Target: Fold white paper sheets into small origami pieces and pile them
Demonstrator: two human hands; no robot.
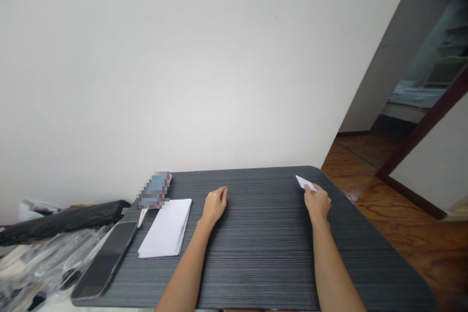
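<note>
My right hand (317,203) is over the far right part of the dark striped table (263,253), its fingers closed on a small folded white paper (304,183) that sticks out toward the wall. Near the middle of the table rests my left hand (215,204), fingers curled loosely, with nothing visible in it. A stack of white paper sheets (166,229) lies to the left of that hand.
A dark phone (106,259) lies at the table's left edge. A blurred small box (155,190) stands at the back left. A black bag and clear plastic (54,248) sit left of the table. A white wall is behind; a wooden floor and doorway are at right.
</note>
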